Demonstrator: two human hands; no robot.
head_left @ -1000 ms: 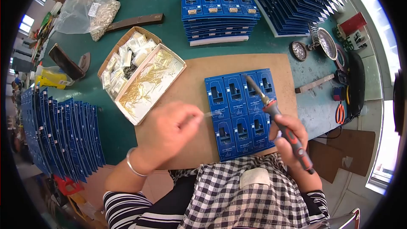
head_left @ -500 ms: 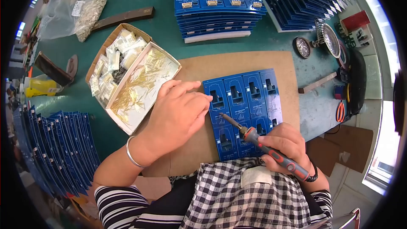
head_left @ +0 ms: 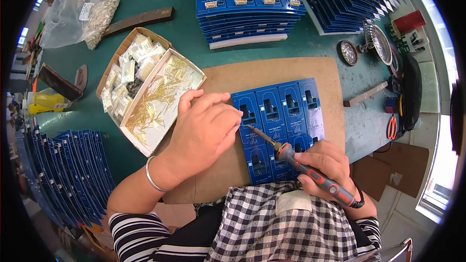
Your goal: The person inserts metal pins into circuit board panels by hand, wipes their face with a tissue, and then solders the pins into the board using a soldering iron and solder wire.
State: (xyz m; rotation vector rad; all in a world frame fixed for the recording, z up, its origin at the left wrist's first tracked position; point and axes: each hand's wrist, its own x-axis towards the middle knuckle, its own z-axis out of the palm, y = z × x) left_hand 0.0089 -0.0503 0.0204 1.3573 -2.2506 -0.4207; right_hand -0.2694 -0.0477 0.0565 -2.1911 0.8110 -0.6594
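My right hand point(head_left: 324, 167) is wrapped around the grey and red handle of a soldering iron point(head_left: 310, 172). The iron's tip points up and left, at the upper left part of a blue circuit board panel point(head_left: 279, 131). It is by the lower edge of a dark cutout there. My left hand point(head_left: 206, 126) is at the panel's left edge, fingers bent and drawn together near the iron's tip. Whatever its fingertips pinch, if anything, is hidden. Beside this hand stands an open cardboard box point(head_left: 167, 133) with thin gold pins and small packets inside.
Under the panel lies a brown board point(head_left: 218, 75). Stacked blue panels point(head_left: 247, 24) are behind it, more boards point(head_left: 347, 0) at the back right and a row point(head_left: 68, 170) at left. An iron stand point(head_left: 370, 39), small round tin point(head_left: 348, 52) and orange-handled scissors point(head_left: 391, 127) sit on the right.
The iron's tip has shifted slightly up and left across the panel, closer to the cutout. My left hand stays almost where it was.
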